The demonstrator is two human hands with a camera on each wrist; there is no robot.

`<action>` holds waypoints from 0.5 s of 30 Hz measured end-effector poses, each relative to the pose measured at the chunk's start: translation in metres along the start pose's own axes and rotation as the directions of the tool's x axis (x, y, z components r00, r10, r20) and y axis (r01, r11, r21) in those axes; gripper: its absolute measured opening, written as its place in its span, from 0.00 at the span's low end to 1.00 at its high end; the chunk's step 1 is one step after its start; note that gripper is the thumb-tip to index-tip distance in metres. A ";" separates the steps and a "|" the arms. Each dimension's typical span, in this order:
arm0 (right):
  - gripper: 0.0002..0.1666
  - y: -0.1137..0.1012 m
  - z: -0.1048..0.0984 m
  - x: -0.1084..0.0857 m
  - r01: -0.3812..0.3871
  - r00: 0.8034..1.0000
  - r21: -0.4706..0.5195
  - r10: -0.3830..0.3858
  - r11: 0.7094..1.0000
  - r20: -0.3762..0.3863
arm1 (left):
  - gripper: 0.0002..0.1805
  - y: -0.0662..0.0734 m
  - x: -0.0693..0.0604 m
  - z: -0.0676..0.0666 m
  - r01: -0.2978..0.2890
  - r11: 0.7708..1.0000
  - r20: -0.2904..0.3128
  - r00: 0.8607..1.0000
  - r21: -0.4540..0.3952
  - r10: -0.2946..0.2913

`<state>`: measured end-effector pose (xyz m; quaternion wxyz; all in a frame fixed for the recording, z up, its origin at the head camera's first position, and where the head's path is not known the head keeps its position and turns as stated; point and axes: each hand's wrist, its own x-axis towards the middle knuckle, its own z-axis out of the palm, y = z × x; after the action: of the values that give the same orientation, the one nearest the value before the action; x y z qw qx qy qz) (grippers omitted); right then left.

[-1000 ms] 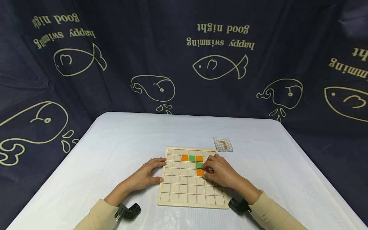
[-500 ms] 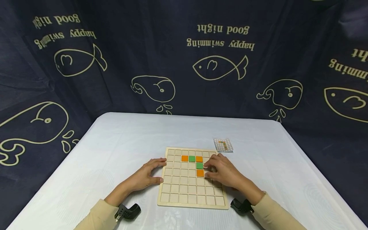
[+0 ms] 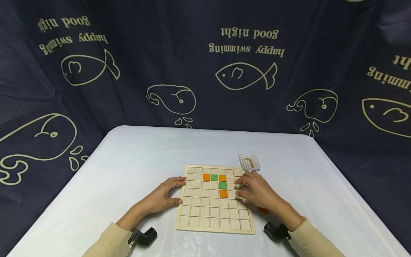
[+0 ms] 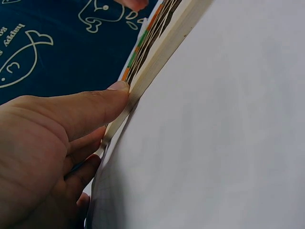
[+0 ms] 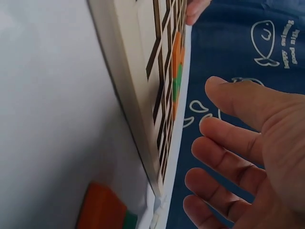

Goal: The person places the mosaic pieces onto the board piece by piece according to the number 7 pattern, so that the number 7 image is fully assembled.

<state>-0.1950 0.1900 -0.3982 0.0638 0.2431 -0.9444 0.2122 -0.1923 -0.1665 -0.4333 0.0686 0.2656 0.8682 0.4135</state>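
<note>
A square wooden grid board point(image 3: 205, 212) lies on the white table. Three orange tiles and two green ones sit in its cells: a row of orange, green point(image 3: 214, 177) and orange, with green and then orange point(image 3: 223, 193) running down from the row's right end. At the board's left edge rests my left hand point(image 3: 160, 198), thumb and fingertips touching the rim. My right hand point(image 3: 258, 191) hovers over the right columns, its fingers loosely bent and apart; the right wrist view shows nothing between them. Part of an orange piece point(image 5: 100, 207) lies beside the board, with some green next to it.
A small printed card point(image 3: 249, 163) with a grid and coloured squares lies just beyond the board's upper right corner. Behind the white table point(image 3: 144, 150) hangs a dark blue curtain point(image 3: 205, 107) with fish drawings. Both wrists wear black cameras.
My right hand has drawn back to the right, away from the green and orange tiles, which stay in their cells. An orange piece beneath that wrist has come into view. The left hand has not moved.
</note>
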 end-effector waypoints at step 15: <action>0.14 0.018 -0.010 -0.014 -0.027 0.999 0.004 0.028 1.000 -0.047 | 0.33 0.000 0.001 0.000 0.001 1.000 0.005 1.000 0.002 -0.001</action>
<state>-0.1909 0.2147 -0.3986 0.0825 0.2252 -0.9455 0.2203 -0.1931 -0.1663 -0.4334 0.0705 0.2664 0.8685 0.4120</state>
